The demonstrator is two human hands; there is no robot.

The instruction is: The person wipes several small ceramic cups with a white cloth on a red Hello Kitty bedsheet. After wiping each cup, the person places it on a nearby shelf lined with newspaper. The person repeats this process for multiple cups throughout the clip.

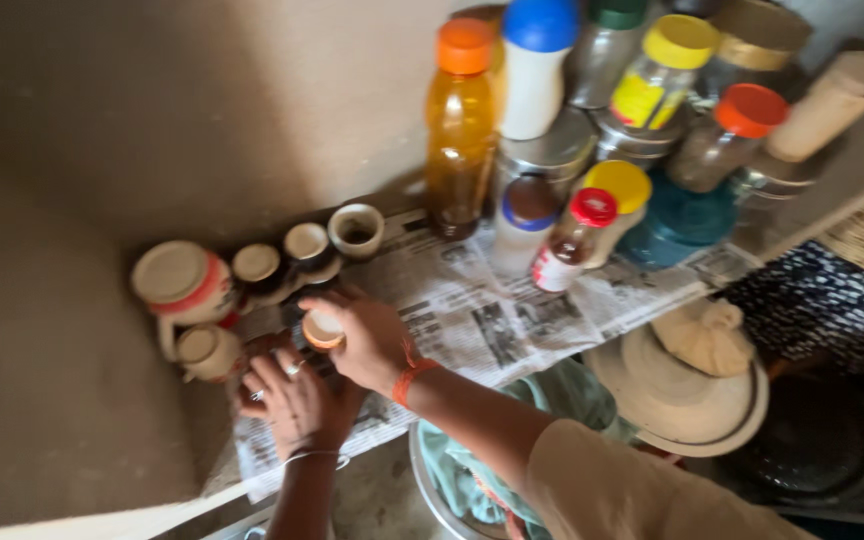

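Holding: right hand (367,340) curls its fingers around a small cup (323,329) with an orange band, mouth facing the camera, above the near-left part of the shelf (852,185).
Left hand: left hand (297,400) lies flat, fingers spread, on the newspaper (472,320) just below the held cup; rings on two fingers, a thin bangle at the wrist; whether it grips anything, cannot tell.
Right wrist: orange thread band (410,375) around it, beige sleeve further up the arm.
Cup cluster: more small cups (282,258) stand at the shelf's far-left corner against the wall, one lying on its side; a white jug with a red band (182,283) sits left of them.
Surface: newspaper lines the shelf from left edge to right.
Right end: bottles and jars crowd here — an orange bottle (460,130), a white bottle with a blue cap (534,65), a small red-capped bottle (572,240), steel tins behind.
Below front edge: a round board bearing a dough lump (709,335); green cloth in a steel bowl (562,400).
Image: motion-blurred; fine detail unclear.
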